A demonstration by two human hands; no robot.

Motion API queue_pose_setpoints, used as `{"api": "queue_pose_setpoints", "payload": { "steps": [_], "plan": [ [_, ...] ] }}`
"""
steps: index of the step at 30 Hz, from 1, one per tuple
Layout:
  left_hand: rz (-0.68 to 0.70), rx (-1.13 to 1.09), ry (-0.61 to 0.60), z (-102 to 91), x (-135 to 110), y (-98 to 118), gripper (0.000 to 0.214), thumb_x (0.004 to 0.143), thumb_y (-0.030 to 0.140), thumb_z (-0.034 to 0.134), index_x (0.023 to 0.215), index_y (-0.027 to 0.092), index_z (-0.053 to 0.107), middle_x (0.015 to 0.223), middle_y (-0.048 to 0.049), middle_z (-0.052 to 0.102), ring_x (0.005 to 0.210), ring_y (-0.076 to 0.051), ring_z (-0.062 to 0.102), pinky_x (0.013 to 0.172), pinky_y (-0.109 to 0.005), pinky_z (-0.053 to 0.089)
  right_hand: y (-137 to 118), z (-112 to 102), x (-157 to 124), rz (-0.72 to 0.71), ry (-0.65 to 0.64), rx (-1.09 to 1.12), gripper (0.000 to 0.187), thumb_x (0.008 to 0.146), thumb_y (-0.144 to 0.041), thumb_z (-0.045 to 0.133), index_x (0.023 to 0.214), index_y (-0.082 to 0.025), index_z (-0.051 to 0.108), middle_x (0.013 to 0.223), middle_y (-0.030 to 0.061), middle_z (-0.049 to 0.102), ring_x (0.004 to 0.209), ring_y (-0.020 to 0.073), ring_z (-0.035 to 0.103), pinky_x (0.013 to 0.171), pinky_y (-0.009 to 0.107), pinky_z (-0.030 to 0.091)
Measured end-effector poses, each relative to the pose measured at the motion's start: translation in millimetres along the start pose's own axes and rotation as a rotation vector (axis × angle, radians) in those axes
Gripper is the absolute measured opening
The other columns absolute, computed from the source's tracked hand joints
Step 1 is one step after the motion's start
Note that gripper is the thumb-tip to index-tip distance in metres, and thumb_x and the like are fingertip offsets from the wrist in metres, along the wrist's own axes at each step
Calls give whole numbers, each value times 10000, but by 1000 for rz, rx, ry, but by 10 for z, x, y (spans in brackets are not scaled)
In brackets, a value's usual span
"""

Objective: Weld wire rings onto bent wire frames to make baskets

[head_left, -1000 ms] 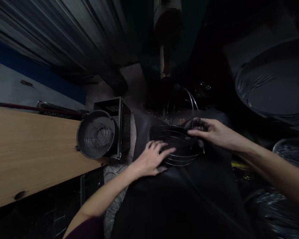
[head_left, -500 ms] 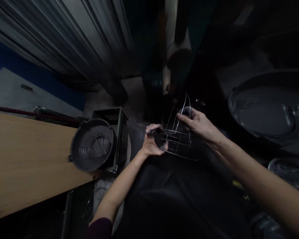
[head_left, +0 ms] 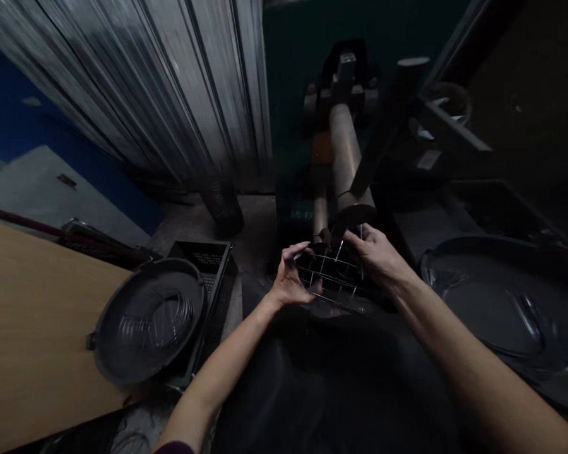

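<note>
My left hand [head_left: 291,277] is wrapped round the left end of a small wire rack [head_left: 331,279], thumb below and fingers above. Thin bright rods cross in the rack, and dark clothing lies under it. At its upper right side my right hand [head_left: 378,255] pinches a bent wire [head_left: 361,252]; whether this wire is joined to the rack I cannot tell. Right above the rack is the machine's thick metal arm [head_left: 346,151], with a thinner rod [head_left: 320,211] beside it. The rack's far edge sits close under these parts, and contact there is hidden in shadow.
On the left a dark round basin [head_left: 105,343] with wire rings stands partly over a plastic crate [head_left: 227,258], beside a wooden board [head_left: 38,315]. A large dark basin [head_left: 483,315] holds wire pieces at right. Behind is a corrugated metal wall [head_left: 203,94].
The view has tilted up, showing more of the machine. The rack and both hands have come up close under its arm; the bent wire is now largely behind it.
</note>
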State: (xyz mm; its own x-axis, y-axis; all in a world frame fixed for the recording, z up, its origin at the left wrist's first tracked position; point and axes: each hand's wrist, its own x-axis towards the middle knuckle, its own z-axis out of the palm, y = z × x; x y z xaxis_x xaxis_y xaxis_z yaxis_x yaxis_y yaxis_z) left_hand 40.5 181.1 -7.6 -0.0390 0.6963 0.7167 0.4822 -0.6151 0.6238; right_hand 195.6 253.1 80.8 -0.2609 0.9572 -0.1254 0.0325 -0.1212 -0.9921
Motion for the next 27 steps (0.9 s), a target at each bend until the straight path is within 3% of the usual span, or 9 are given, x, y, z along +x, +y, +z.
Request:
{"api": "queue_pose_setpoints", "payload": {
  "steps": [7, 20, 24, 27],
  "plan": [
    [-68, -47, -61, -8, 180, -76, 831, 591, 206, 655, 1302, 203, 225, 1129, -123, 492, 980, -235, 572, 836, -411, 515, 28, -45, 173, -43, 16, -61, 472, 552, -568, 777, 694, -252, 457, 429, -66, 354, 377, 117, 371, 322, 231, 256],
    [-99, -44, -101, -49, 220, -191, 844, 592, 217, 668, 1307, 208, 221, 1037, -82, 522, 923, -221, 573, 823, -411, 488, 182, 1, 300, -44, 18, 62, 421, 532, -467, 804, 687, -221, 499, 521, -54, 439, 435, 92, 408, 375, 211, 316],
    [-99, -75, -110, -62, 266, -168, 876, 619, 299, 694, 1321, 225, 176, 988, -48, 514, 857, -182, 567, 788, -389, 480, 156, 28, 282, -9, 135, 86, 426, 600, -478, 776, 653, -206, 453, 524, -59, 426, 397, 54, 334, 347, 185, 257],
    [-117, -46, -113, -95, 299, -131, 870, 616, 350, 722, 1311, 206, 220, 1005, -68, 506, 911, -211, 564, 846, -421, 459, 107, 14, 281, 74, 262, 228, 374, 693, -434, 720, 652, -201, 430, 512, -67, 412, 364, 40, 296, 332, 171, 243]
  ]
}}
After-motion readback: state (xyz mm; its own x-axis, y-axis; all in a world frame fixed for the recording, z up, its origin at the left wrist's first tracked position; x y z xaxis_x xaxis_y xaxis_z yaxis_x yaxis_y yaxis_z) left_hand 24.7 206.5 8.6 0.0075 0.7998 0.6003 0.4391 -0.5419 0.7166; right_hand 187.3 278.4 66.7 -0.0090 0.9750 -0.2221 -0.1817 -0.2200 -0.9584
